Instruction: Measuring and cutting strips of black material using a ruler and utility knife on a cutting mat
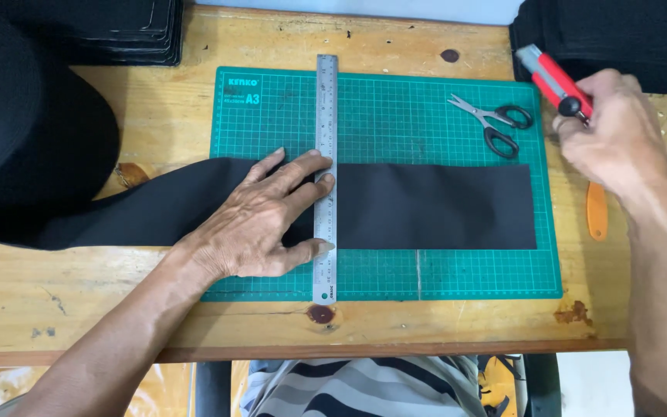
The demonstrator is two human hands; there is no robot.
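My left hand [260,224]: fingers spread flat, pressing steel ruler [325,177] across black strip [395,206] on green cutting mat [395,116].
My right hand [615,131]: at 2 o'clock, closed around red utility knife [553,81].
Scissors [496,123]: at 1 o'clock, on the mat.

Cutting mat [395,116] on table [156,100], fabric strip [434,206] across mat running off its left edge, ruler [326,100] crosswise over strip, scissors [496,123] on mat behind strip, knife [556,81] right of mat.

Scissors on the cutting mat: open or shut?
Shut. The scissors lie flat on the green cutting mat, blades together in one point, the black handle loops side by side.
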